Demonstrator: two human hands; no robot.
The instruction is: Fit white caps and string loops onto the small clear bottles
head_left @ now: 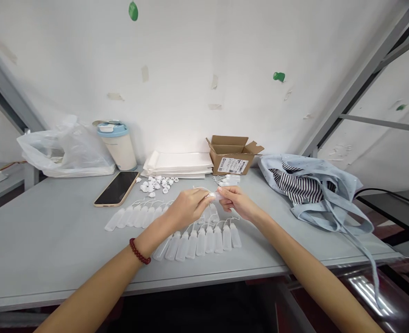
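Between both hands, above the table, is a small translucent plastic bottle (217, 195) with a white cap. The fingers of my left hand (189, 206) pinch its cap end, where a thin white cord shows. My right hand (238, 201) grips the body, and its fingers hide much of it. Below the hands stretches a row of similar capped bottles (201, 243) with white cords. Another row of bottles (137, 216) lies to the left, partly behind my left forearm. Loose white caps (156, 184) are heaped behind it. A few more bottles (229, 180) lie beyond my right hand.
A phone (117, 188) lies at left, before a tumbler (118, 145) and a plastic bag (69, 150). Along the wall are a stack of white sheets (177, 163) and an open cardboard box (230, 155). A light blue cloth bag (315, 185) hangs over the table's right edge.
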